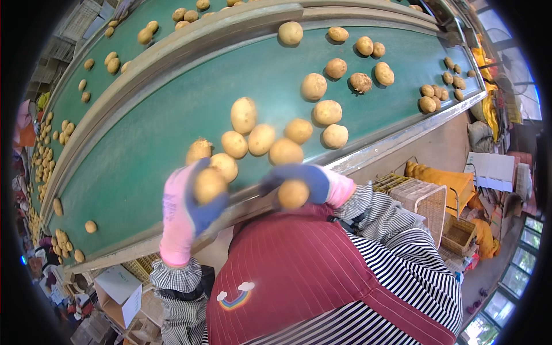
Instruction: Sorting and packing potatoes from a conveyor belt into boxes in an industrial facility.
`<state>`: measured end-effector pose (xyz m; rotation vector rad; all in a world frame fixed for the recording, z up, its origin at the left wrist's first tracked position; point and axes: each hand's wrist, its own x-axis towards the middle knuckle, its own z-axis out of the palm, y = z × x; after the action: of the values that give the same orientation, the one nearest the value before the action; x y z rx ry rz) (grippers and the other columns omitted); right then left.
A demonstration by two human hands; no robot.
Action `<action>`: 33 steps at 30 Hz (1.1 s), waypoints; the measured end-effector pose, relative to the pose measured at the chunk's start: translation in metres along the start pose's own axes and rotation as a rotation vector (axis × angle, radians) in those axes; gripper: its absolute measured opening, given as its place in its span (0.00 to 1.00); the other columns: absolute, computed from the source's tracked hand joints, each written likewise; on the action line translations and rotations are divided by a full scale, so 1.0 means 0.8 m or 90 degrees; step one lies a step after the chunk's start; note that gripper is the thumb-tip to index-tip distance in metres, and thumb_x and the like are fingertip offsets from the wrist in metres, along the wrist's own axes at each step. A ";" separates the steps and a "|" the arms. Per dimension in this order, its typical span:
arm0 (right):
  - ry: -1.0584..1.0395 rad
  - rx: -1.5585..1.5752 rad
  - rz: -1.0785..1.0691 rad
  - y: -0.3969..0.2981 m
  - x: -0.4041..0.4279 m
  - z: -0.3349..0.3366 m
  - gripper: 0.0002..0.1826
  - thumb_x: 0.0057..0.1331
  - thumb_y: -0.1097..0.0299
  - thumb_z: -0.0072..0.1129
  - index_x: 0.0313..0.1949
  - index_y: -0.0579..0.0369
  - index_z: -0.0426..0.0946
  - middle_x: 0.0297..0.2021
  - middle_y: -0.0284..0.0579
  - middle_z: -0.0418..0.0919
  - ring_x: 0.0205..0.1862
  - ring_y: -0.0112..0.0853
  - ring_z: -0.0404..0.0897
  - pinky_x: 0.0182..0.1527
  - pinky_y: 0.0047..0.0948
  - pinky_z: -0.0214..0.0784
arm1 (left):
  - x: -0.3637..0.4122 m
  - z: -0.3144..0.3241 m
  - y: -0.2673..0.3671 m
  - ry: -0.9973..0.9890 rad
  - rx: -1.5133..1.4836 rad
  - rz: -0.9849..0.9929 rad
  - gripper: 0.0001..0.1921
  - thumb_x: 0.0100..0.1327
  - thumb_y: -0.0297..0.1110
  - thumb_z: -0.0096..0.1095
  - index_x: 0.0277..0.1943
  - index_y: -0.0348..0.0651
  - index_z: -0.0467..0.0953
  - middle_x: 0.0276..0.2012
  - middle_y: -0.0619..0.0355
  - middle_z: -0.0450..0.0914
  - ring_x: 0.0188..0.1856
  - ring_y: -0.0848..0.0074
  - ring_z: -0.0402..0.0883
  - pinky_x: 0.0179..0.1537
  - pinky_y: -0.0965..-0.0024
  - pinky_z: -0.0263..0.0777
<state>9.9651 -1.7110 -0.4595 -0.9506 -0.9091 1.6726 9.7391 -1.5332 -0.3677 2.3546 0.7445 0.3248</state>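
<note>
Both my hands wear pink gloves with blue-coated palms and fingers. My left hand (192, 207) is curled around a potato (210, 185) at the near side of a green conveyor belt (155, 125). My right hand (304, 181), blurred, has another potato (293, 194) against its palm side, above the belt's near rail; its thumb is hard to make out. Just beyond my hands lies a loose group of potatoes, among them a large oval one (243, 115) and a round one (286, 151). A rough-skinned potato (199, 151) sits beside my left fingertips.
Farther along the belt are more potatoes (314, 86) and a cluster of small ones (435, 97). A raised metal divider (172, 56) separates a second belt lane. Plastic baskets (418, 202) stand at right, and an open cardboard box (118, 293) at lower left.
</note>
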 end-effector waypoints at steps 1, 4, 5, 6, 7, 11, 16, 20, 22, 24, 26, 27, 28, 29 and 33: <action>-0.013 0.215 0.034 -0.011 0.008 0.018 0.28 0.68 0.74 0.65 0.67 0.58 0.70 0.59 0.46 0.79 0.61 0.33 0.79 0.63 0.35 0.72 | 0.015 0.007 0.022 -0.044 -0.046 0.025 0.33 0.49 0.38 0.78 0.59 0.37 0.76 0.50 0.46 0.83 0.52 0.48 0.80 0.60 0.50 0.69; -0.034 0.498 0.122 -0.004 0.009 0.010 0.24 0.80 0.59 0.46 0.67 0.61 0.66 0.56 0.44 0.76 0.56 0.26 0.75 0.58 0.29 0.69 | 0.036 0.043 0.043 -0.025 -0.149 0.132 0.39 0.54 0.37 0.76 0.68 0.35 0.69 0.63 0.43 0.76 0.64 0.51 0.76 0.66 0.58 0.69; -0.026 0.523 0.142 -0.018 0.008 0.009 0.23 0.80 0.59 0.45 0.67 0.60 0.67 0.54 0.42 0.76 0.54 0.23 0.75 0.55 0.27 0.70 | 0.041 0.059 0.035 -0.026 -0.146 0.130 0.39 0.54 0.37 0.76 0.68 0.35 0.69 0.63 0.43 0.76 0.64 0.51 0.76 0.66 0.58 0.69; 0.005 0.459 0.129 -0.001 -0.007 -0.003 0.29 0.78 0.54 0.46 0.70 0.60 0.63 0.57 0.45 0.76 0.55 0.28 0.76 0.56 0.31 0.71 | 0.047 0.074 0.024 0.015 -0.273 0.023 0.36 0.58 0.36 0.73 0.68 0.35 0.69 0.62 0.42 0.76 0.63 0.51 0.76 0.65 0.58 0.69; 0.031 0.394 0.118 0.014 -0.029 -0.018 0.35 0.76 0.50 0.48 0.74 0.59 0.60 0.60 0.48 0.76 0.57 0.32 0.78 0.58 0.35 0.72 | 0.054 0.080 0.020 0.060 -0.394 -0.088 0.32 0.62 0.35 0.70 0.68 0.36 0.69 0.62 0.42 0.76 0.63 0.51 0.77 0.65 0.59 0.69; 0.167 0.336 0.077 -0.023 -0.094 -0.027 0.38 0.75 0.41 0.44 0.68 0.65 0.64 0.52 0.52 0.80 0.43 0.35 0.82 0.49 0.33 0.74 | 0.115 0.146 0.019 -0.061 0.044 0.201 0.28 0.64 0.38 0.66 0.66 0.42 0.72 0.60 0.42 0.77 0.61 0.50 0.77 0.61 0.55 0.70; 0.185 0.476 -0.277 -0.023 -0.094 -0.030 0.25 0.80 0.65 0.48 0.70 0.63 0.60 0.64 0.52 0.74 0.59 0.39 0.79 0.67 0.42 0.69 | 0.142 0.184 0.020 -0.191 0.046 0.011 0.23 0.67 0.46 0.64 0.58 0.41 0.77 0.50 0.45 0.82 0.51 0.51 0.82 0.55 0.57 0.75; 0.350 -0.510 -0.145 -0.014 -0.100 -0.041 0.27 0.80 0.53 0.44 0.70 0.56 0.64 0.69 0.48 0.69 0.68 0.41 0.71 0.66 0.45 0.68 | 0.131 0.140 0.040 -0.195 -0.639 -0.334 0.19 0.72 0.44 0.60 0.54 0.37 0.77 0.40 0.44 0.83 0.38 0.57 0.84 0.41 0.58 0.78; 0.295 0.199 -0.188 -0.005 -0.086 -0.044 0.25 0.77 0.58 0.50 0.68 0.58 0.66 0.66 0.50 0.71 0.67 0.39 0.73 0.67 0.43 0.67 | 0.131 0.139 0.057 -0.158 -0.370 -0.021 0.16 0.70 0.39 0.58 0.55 0.39 0.77 0.41 0.43 0.83 0.41 0.52 0.85 0.42 0.56 0.78; 0.195 0.499 -0.273 -0.021 -0.078 -0.035 0.25 0.72 0.63 0.58 0.64 0.61 0.68 0.64 0.53 0.73 0.65 0.38 0.73 0.68 0.40 0.66 | 0.119 0.163 0.065 -0.206 -0.102 0.146 0.17 0.66 0.35 0.58 0.57 0.44 0.78 0.43 0.43 0.84 0.45 0.47 0.83 0.43 0.54 0.77; 0.264 0.383 -0.400 -0.014 -0.084 -0.030 0.26 0.70 0.63 0.61 0.63 0.62 0.68 0.62 0.52 0.75 0.63 0.37 0.75 0.66 0.39 0.68 | 0.121 0.181 0.088 -0.212 -0.080 0.158 0.15 0.67 0.36 0.58 0.55 0.47 0.80 0.42 0.44 0.85 0.44 0.50 0.85 0.45 0.55 0.78; 0.329 0.267 -0.511 -0.009 -0.088 -0.030 0.27 0.69 0.63 0.63 0.63 0.62 0.68 0.60 0.51 0.76 0.61 0.36 0.76 0.65 0.38 0.70 | 0.124 0.193 0.088 -0.207 -0.065 0.177 0.15 0.67 0.35 0.58 0.54 0.46 0.81 0.41 0.44 0.85 0.43 0.50 0.85 0.45 0.56 0.78; 0.380 0.225 -0.413 -0.047 -0.107 -0.023 0.25 0.70 0.63 0.63 0.61 0.61 0.69 0.56 0.50 0.78 0.56 0.37 0.79 0.60 0.36 0.74 | 0.132 0.189 0.097 -0.200 -0.077 0.167 0.15 0.68 0.33 0.57 0.55 0.44 0.80 0.41 0.45 0.86 0.41 0.54 0.86 0.43 0.59 0.78; 0.395 0.230 -0.422 -0.043 -0.114 -0.037 0.25 0.70 0.63 0.63 0.61 0.61 0.69 0.56 0.50 0.78 0.56 0.37 0.79 0.60 0.36 0.74 | 0.144 0.185 0.104 -0.196 -0.090 0.158 0.16 0.69 0.32 0.56 0.57 0.42 0.80 0.40 0.46 0.86 0.40 0.57 0.87 0.42 0.61 0.78; 0.554 0.150 -0.358 -0.015 -0.147 -0.062 0.13 0.67 0.70 0.65 0.49 0.58 0.76 0.47 0.44 0.80 0.47 0.33 0.80 0.50 0.34 0.76 | 0.190 0.204 0.150 -0.374 -0.354 -0.052 0.23 0.72 0.31 0.57 0.68 0.36 0.71 0.50 0.50 0.83 0.48 0.72 0.83 0.52 0.68 0.77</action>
<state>10.0405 -1.8138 -0.4487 -1.0014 -0.3171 0.7335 9.9793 -1.6025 -0.4096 1.7468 0.3930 -0.1798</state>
